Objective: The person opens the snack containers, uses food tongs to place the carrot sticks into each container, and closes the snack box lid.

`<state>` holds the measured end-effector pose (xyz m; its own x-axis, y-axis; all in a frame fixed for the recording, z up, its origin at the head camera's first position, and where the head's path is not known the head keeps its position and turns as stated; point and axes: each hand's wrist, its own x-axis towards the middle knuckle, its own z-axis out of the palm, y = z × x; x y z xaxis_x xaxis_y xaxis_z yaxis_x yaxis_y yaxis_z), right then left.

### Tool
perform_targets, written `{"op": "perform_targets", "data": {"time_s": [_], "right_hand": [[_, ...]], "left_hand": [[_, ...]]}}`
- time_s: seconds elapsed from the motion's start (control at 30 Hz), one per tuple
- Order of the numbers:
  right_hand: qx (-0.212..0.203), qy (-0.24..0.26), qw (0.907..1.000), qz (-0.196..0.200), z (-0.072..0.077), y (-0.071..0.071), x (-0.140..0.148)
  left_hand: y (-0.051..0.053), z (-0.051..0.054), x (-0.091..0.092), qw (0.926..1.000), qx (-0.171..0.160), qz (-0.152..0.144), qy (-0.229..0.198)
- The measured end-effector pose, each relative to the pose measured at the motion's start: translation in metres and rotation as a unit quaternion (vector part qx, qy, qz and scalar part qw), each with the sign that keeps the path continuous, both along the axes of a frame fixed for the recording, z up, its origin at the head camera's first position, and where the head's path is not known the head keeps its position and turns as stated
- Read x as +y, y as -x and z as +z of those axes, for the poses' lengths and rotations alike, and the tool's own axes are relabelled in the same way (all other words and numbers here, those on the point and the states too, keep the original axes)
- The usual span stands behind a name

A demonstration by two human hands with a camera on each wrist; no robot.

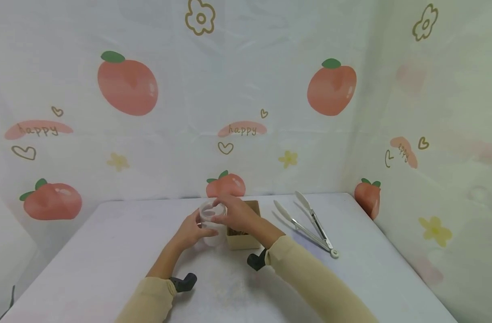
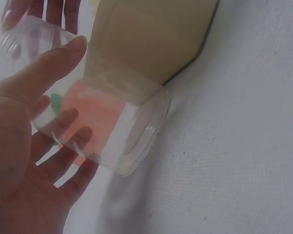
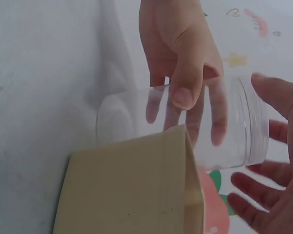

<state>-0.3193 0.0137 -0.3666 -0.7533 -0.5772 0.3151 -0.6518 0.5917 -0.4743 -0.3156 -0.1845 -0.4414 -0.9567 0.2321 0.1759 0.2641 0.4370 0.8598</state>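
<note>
Just below the centre of the frame, the left hand [image 1: 191,231] is gripping a clear jar [image 1: 213,224] round its side; the right hand [image 1: 239,214] is pinching its top between thumb and fingers. A tan box [image 1: 243,243] (open-topped) is standing just right of it; tongs [image 1: 320,227] are lying spread farther right.

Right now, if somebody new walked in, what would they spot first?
Probably the big red fruits printed on the white backdrop. Next, in the middle of the table, the left hand holds a clear jar beside a tan box; the right hand touches the jar's top. Tongs lie spread on the right.
</note>
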Motion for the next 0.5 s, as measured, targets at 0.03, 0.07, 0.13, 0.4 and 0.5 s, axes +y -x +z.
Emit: {"op": "perform_targets", "data": {"time_s": [0.03, 0.07, 0.13, 0.4, 0.5], "right_hand": [[-0.001, 0.001, 1.0000, -0.002, 0.000, 0.000, -0.001], [0.000, -0.001, 1.0000, -0.009, 0.000, 0.000, -0.002], [0.007, -0.014, 0.9995, -0.027, 0.000, 0.000, -0.005], [0.031, -0.089, 0.9892, -0.112, 0.006, -0.004, -0.022], [0.029, -0.090, 0.9886, -0.117, 0.008, -0.003, -0.025]], "left_hand": [[0.000, 0.000, 0.000, 1.0000, -0.001, 0.002, 0.002], [0.000, 0.000, 0.000, 1.0000, -0.005, 0.006, 0.004], [0.000, 0.000, 0.000, 0.9999, -0.008, 0.007, 0.006], [0.001, -0.001, -0.001, 0.9998, 0.004, 0.009, 0.017], [0.000, -0.001, -0.001, 0.9998, 0.001, 0.013, 0.018]]}}
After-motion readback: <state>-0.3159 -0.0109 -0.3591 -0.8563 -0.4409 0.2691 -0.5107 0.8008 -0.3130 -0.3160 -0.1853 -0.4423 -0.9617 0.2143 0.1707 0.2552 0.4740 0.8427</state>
